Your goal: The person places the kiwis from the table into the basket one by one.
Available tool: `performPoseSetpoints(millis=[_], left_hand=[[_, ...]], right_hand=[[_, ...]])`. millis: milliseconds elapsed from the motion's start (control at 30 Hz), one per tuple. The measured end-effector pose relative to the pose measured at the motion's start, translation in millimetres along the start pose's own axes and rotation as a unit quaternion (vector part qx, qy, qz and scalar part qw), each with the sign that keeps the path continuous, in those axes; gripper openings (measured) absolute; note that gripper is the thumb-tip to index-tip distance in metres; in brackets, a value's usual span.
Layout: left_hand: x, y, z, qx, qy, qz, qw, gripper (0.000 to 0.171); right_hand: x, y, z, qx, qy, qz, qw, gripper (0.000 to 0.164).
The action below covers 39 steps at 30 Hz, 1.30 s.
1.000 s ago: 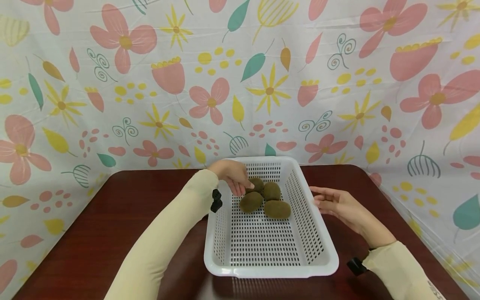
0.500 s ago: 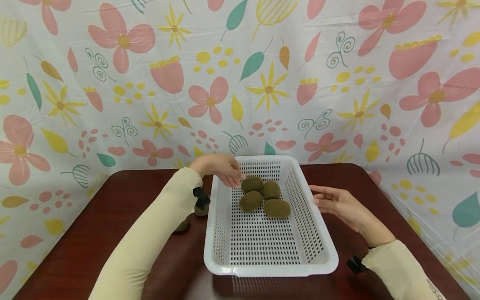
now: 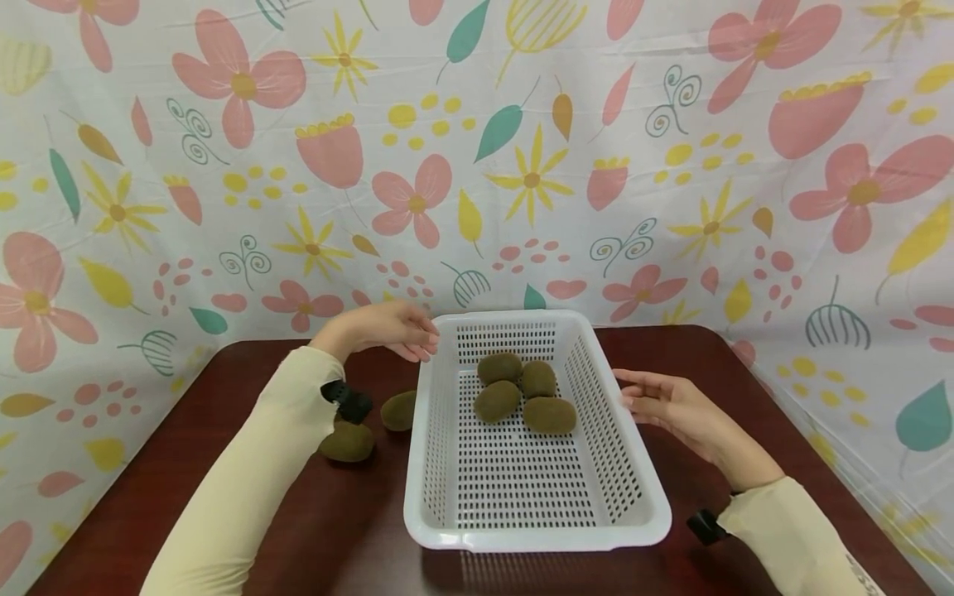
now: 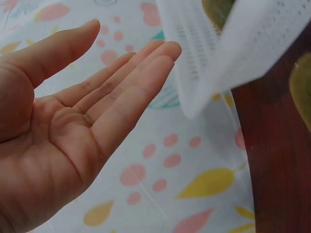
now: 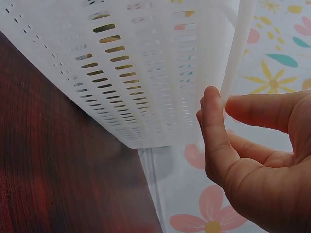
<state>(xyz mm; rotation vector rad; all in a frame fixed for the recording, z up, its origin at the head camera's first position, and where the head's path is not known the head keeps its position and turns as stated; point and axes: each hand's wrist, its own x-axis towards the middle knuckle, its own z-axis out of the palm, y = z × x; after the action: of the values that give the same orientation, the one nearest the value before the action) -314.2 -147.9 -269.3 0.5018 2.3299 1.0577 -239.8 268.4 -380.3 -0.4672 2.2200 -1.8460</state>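
My left hand [image 3: 387,329] hovers just outside the far left corner of a white perforated plastic basket [image 3: 522,540], holding nothing. In the left wrist view its fingers [image 4: 133,92] are stretched out, thumb apart. My right hand [image 3: 674,414] is at the basket's right side, its fingertips touching the outside of the rim. The right wrist view shows the thumb and a finger [image 5: 214,116] close by the rim. Several brown kiwis [image 3: 550,415] lie together inside the basket, towards its far half. On the table, left of the basket, are a kiwi [image 3: 348,443] and another kiwi [image 3: 400,411].
The basket stands on a dark reddish-brown table [image 3: 186,463]. Behind and around the table hangs a white cloth [image 3: 477,165] printed with flowers and leaves. A black wrist device [image 3: 346,401] on the left sleeve partly covers the area near the table kiwis.
My left hand has come away from a kiwi in the basket and moved left, out past the rim. The kiwis on the table have come into sight. My right hand has stayed put.
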Motion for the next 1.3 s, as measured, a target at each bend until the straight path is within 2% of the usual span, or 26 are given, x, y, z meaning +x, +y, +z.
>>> performPoseSetpoints(millis=[367, 700, 967, 1300], left_hand=[[-11.4, -43.9, -9.2, -0.036, 0.049, -0.032, 0.9977, 0.032], [-6.4, -82.3, 3.0, -0.016, 0.065, -0.071, 0.9952, 0.037], [0.9, -96.3, 16.6, 0.003, 0.051, -0.07, 0.9963, 0.043], [8.3, -101.9, 26.5, 0.046, 0.039, -0.063, 0.9962, 0.047]], right_hand=[[0, 0, 0, 0.0, 0.0, 0.001, 1.0, 0.058], [0, 1, 0, -0.002, 0.002, 0.004, 1.0, 0.059], [-1, 1, 0, -0.005, 0.001, 0.002, 1.0, 0.058], [0, 0, 0, -0.005, -0.001, 0.002, 1.0, 0.058]])
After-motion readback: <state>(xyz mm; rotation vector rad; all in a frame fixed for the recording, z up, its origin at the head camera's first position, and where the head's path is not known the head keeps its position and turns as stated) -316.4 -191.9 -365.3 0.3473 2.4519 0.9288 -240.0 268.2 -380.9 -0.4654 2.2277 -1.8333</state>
